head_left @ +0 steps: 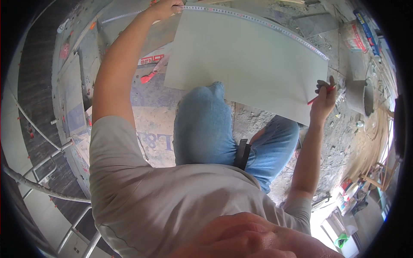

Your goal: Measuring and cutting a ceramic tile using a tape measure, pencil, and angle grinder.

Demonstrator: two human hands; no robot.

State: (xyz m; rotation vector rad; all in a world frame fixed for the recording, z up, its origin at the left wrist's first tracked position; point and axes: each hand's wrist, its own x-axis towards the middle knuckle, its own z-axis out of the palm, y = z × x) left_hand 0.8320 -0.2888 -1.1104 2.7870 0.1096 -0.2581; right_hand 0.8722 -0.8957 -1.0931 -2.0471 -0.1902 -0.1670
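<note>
A large pale grey-white board (pixel 245 56) lies flat before my knees. Along its far edge stretches a white tape measure (pixel 258 20), whose strip also runs on to the left past the board's far left corner. At that corner my left hand (pixel 163 9) is closed, pinching the tape. Beside the board's right edge, my right hand (pixel 325 101) is closed around a thin red pencil (pixel 313 100), its tip pointing left over the board. The fingers of this hand look dark. The tape's right end lies near the board's far right corner, away from my right hand.
A red-handled tool (pixel 149 78) lies left of the board. To the right stand a grey bucket (pixel 356 98) and a white-and-red bucket (pixel 353 38), beside a blue tube (pixel 366 32). Metal scaffold tubes (pixel 43 187) rise at the left. Debris covers the dusty floor (pixel 331 133).
</note>
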